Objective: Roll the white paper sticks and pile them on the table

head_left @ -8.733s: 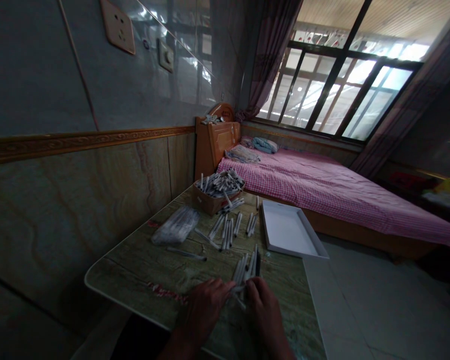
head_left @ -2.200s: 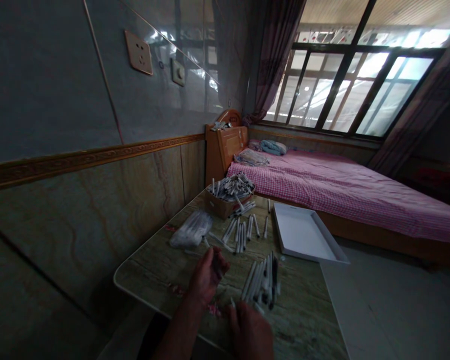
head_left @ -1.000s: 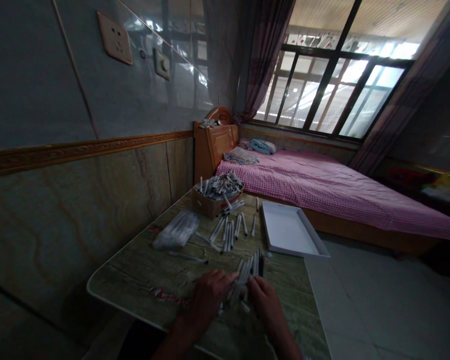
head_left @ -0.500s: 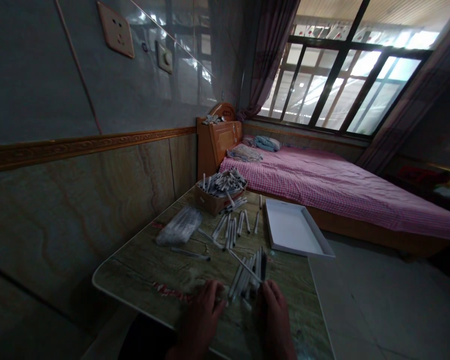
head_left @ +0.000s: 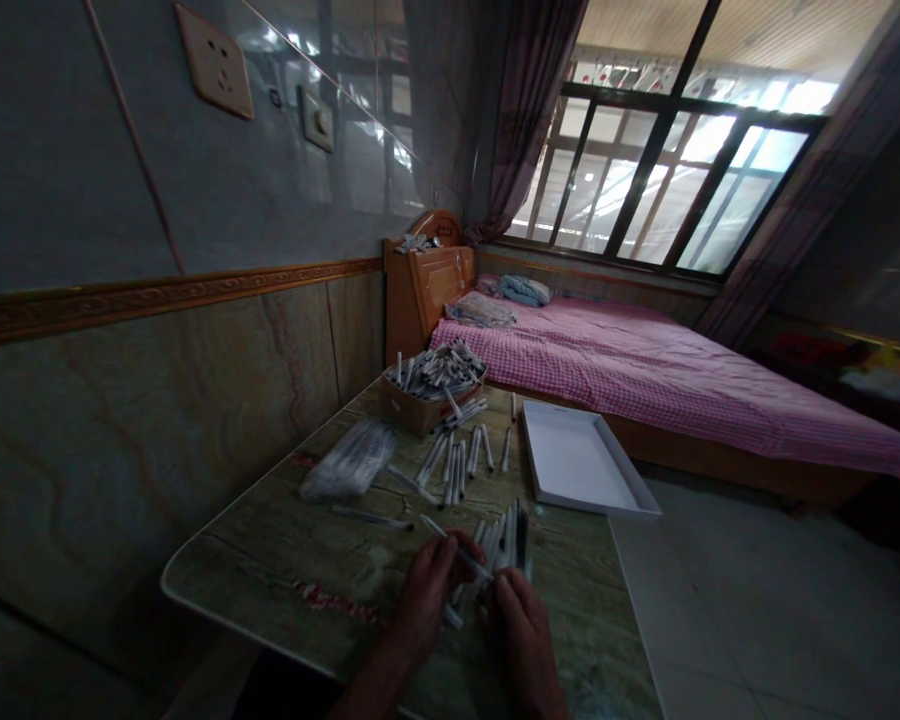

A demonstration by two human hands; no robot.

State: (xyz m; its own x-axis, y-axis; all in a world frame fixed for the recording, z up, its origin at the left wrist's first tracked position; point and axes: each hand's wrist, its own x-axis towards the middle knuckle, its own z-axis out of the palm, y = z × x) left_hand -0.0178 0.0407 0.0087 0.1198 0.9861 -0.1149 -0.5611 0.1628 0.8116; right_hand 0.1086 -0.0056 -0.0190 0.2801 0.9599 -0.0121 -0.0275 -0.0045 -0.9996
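Observation:
Near the table's front edge, my left hand (head_left: 427,580) and my right hand (head_left: 521,615) are closed on one slim pale pen (head_left: 466,562). It slants between them, its thin tip pointing up and left. Just beyond my hands lies a row of pens (head_left: 506,535), partly hidden by my fingers. Farther back are several loose pens (head_left: 456,470) in small groups. A cardboard box (head_left: 418,412) heaped with pens stands at the table's back. Left of the loose pens lies a clear plastic bag (head_left: 351,462), and a single pen (head_left: 373,517) is in front of it.
An open white tray (head_left: 586,460) lies at the table's right back edge. The wooden table (head_left: 270,540) stands beside a tiled wall (head_left: 157,430). Behind it is a bed (head_left: 592,345) with a pink checked cover, under a window.
My left hand has moved up and right and now grips the pen that my right hand held alone. My right hand has shifted slightly left and down. The view has turned slightly.

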